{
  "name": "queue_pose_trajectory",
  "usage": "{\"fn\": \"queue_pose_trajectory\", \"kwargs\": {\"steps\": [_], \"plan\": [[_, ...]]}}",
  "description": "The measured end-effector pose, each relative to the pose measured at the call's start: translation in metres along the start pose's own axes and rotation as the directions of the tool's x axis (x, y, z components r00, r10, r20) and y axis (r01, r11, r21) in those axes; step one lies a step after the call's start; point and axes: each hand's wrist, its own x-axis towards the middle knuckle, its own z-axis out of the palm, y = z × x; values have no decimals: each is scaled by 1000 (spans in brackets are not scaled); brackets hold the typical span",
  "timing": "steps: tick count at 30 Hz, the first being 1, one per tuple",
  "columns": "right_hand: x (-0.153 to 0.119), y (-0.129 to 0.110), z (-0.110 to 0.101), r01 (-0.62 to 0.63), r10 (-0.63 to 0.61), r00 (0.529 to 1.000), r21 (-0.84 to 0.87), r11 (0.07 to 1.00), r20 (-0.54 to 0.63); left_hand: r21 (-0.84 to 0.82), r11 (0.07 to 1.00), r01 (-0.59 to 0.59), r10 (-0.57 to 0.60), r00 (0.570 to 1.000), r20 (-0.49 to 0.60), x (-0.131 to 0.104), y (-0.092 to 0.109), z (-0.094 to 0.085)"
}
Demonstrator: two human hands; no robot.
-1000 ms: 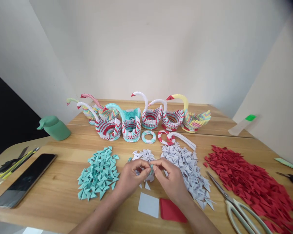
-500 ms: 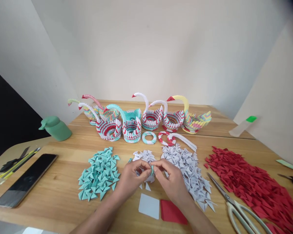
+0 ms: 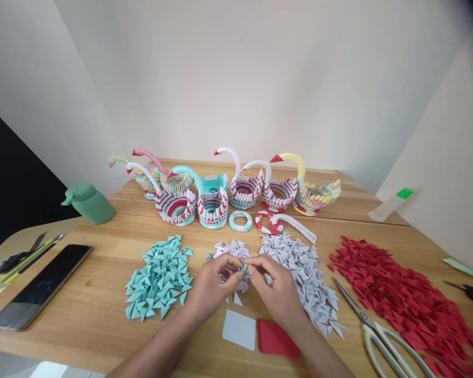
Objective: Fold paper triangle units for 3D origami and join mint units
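Note:
Both hands meet over a small pile of white folded paper triangles [image 3: 236,249]. Between their fingertips is a small teal folded paper piece [image 3: 245,269], mostly covered by the fingers. My left hand [image 3: 216,277] pinches it from the left, and my right hand [image 3: 274,283] pinches it from the right. To the left lies a heap of teal paper triangles [image 3: 160,278]. A larger heap of white triangles [image 3: 299,273] spreads just beyond my right hand. White paper squares [image 3: 239,329] and red paper squares [image 3: 278,338] lie below the hands.
Several paper swans [image 3: 213,207] stand at the back, with a teal-and-white ring [image 3: 240,221] before them. Red triangles [image 3: 398,289] and large scissors [image 3: 372,325] lie right. A phone [image 3: 41,286] and green thermos [image 3: 87,203] are left; a glue bottle [image 3: 391,205] stands far right.
The fingers have shifted slightly around the teal piece, and my right index finger reaches a little further over it. The whole view has moved a touch.

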Motion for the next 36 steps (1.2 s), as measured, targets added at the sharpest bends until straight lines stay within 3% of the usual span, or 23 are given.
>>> {"fn": "queue_pose_trajectory", "kwargs": {"steps": [14, 30, 36], "plan": [[1, 3, -2, -89, 87, 996, 82, 993, 29, -23, 1000, -4, 4, 1000, 22, 0, 0, -5], [2, 3, -3, -53, 51, 998, 78, 995, 37, -58, 998, -25, 28, 998, 54, 1, 5, -7], [1, 3, -2, 35, -36, 999, 44, 998, 11, -21, 999, -49, 51, 997, 57, 0, 3, -4]]}}
